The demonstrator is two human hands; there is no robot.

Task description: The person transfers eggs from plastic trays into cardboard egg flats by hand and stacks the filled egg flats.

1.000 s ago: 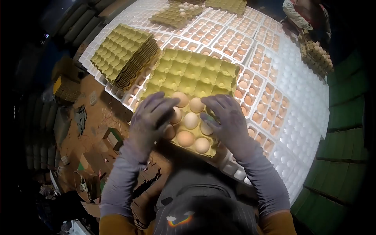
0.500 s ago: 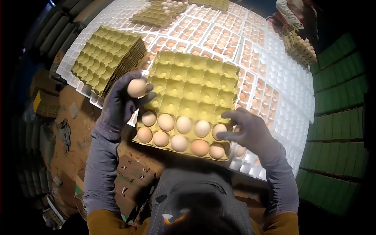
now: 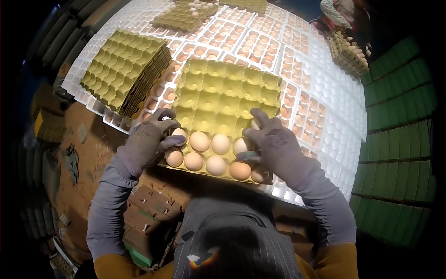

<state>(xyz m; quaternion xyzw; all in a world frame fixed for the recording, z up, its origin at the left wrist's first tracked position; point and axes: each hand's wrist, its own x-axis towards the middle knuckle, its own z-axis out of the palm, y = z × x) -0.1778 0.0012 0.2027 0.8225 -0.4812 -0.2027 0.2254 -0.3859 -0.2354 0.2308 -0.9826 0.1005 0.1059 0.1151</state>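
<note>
Nearest is 1 dark striped apron (image 3: 223, 237) w/ 1 rainbow mark (image 3: 203, 260), and just beyond it, over the near edge of the white trays, lies 1 yellowish pulp tray (image 3: 218, 100), which I call the front tray. At its near side I count 9 eggs (image 3: 200, 141) clearly: 5 in the nearest row, 4 in the 2nd row. The L. hand (image 3: 147, 139), gloved, is at the left edge of the front tray, its fingers bent and partly spread around the left-end egg of the 2nd row; whether they grip it, I cannot tell. The R. hand (image 3: 278, 144), also gloved, is over the right edge of the front tray, fingers curved downward; 1 pale bit (image 3: 254, 123) shows under them, poss. an egg, but I cannot tell if it is gripped. To the left of the front tray stands 1 stack of pulp trays (image 3: 114, 65), qty. too tight to count. Beyond and right of the front tray are many white trays w/ eggs (image 3: 260, 49), too many for an exact no. Farther behind it are 2 more pulp trays (image 3: 179, 21), 1 w/ whitish eggs. Far right of it is 1 co-worker (image 3: 346, 11) near 1 egg-loaded stack (image 3: 341, 49).
</note>
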